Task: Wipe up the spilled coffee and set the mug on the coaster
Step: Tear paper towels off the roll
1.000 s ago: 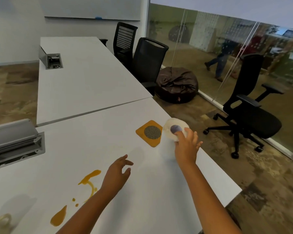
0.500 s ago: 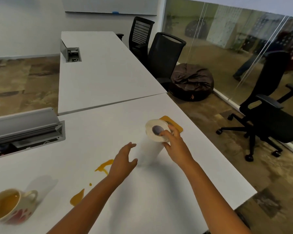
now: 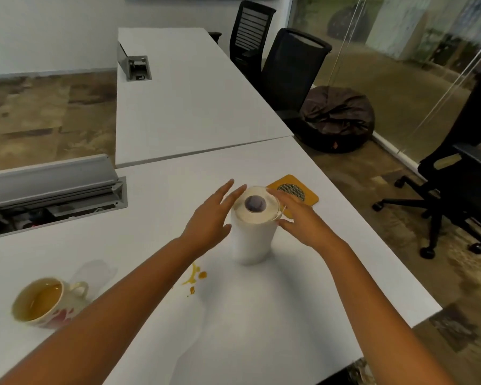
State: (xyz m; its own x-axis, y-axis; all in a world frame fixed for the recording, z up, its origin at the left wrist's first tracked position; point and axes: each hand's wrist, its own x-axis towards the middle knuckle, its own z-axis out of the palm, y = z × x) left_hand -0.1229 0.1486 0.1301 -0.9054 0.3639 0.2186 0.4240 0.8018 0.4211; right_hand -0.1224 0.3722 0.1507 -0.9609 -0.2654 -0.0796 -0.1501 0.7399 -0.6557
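Nearest, at the left of the white counter (image 3: 303, 287), the mug (image 3: 43, 302) stands upright with brownish coffee inside, its handle turned to the right. Just beyond the left forearm lie small drops of spilled coffee (image 3: 196, 276); more may be hidden under the arm. Further in, a paper towel roll (image 3: 253, 232) stands on end. The left hand (image 3: 211, 218) is beside it with fingers spread and released, seemingly brushing its top edge. The right hand (image 3: 300, 218) flanks the other side, fingers loose, touching the roll's upper rim. Behind the roll lies the yellow coaster (image 3: 295, 191), partly covered.
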